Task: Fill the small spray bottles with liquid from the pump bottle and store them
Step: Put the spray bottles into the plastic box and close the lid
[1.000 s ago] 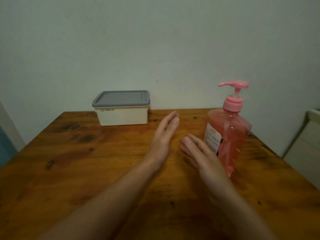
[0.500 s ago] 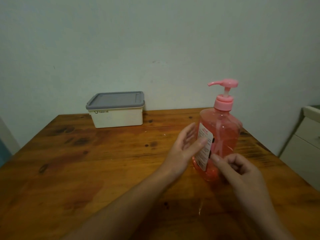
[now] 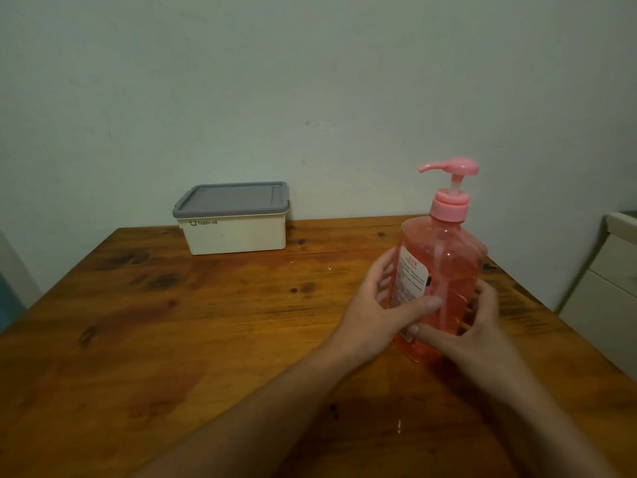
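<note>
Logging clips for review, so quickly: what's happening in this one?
A person grips the pink pump bottle with both hands, the left hand on its label side, the right hand on the other. It is about upright over the table, pump on, and looks mostly full. A box with its grey lid shut sits at the back by the wall. No spray bottles are in view.
</note>
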Motion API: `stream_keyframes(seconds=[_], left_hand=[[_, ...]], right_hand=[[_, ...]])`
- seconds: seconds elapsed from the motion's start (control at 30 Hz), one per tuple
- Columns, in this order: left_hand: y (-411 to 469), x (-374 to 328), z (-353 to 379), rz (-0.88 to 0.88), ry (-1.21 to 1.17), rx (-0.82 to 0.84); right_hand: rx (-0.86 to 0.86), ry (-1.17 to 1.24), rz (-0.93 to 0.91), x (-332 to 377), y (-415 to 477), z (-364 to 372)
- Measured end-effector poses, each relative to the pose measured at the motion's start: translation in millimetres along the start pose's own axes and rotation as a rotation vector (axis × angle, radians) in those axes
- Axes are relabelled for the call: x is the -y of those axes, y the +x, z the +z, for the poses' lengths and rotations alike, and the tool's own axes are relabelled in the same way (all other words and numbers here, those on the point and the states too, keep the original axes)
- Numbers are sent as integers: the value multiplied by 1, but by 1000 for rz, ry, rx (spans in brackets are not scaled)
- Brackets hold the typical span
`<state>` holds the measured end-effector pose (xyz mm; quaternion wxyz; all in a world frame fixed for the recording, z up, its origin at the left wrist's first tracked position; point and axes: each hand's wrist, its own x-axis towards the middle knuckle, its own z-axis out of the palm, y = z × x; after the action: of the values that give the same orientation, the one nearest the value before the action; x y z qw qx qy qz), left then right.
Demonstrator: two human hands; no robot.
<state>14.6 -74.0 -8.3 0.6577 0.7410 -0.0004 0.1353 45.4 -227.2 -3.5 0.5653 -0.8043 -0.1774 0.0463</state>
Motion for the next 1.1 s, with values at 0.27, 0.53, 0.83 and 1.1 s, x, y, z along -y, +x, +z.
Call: stream_keyframes(seconds=[0.27, 0.53, 0.83, 1.1], left_hand=[[0, 0, -1, 11, 1, -7], [2, 1, -4, 33, -32, -13], [12, -2, -23, 22, -81, -58], [15, -4, -53, -25, -100, -179]], right_hand=[[87, 103, -43, -6, 5, 9], [50, 119, -75, -9, 7, 13], [34, 104, -126, -6, 29, 39], [12, 102, -103, -4, 59, 74]])
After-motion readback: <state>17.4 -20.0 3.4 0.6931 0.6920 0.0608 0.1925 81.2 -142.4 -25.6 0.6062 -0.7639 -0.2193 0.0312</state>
